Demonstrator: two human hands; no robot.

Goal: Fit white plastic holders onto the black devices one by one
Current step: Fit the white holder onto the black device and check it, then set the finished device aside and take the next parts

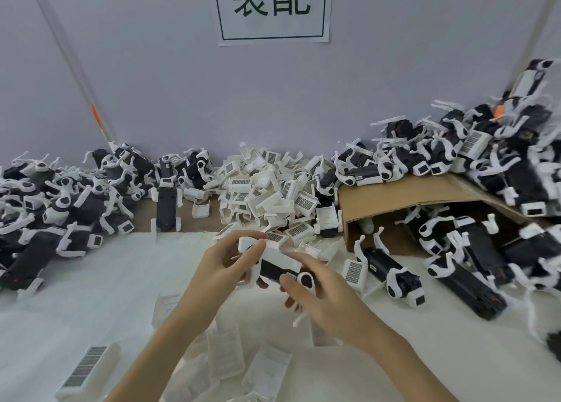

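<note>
A black device (277,269) is held above the white tabletop (91,280) between both hands, the left hand (226,263) pinching the white holder (273,254) at its far end, the right hand (315,292) gripping the near end

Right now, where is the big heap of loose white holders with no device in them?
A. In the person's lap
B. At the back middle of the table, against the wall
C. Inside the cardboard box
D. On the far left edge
B: the loose white holders are piled against the wall, left of the cardboard box.
</note>
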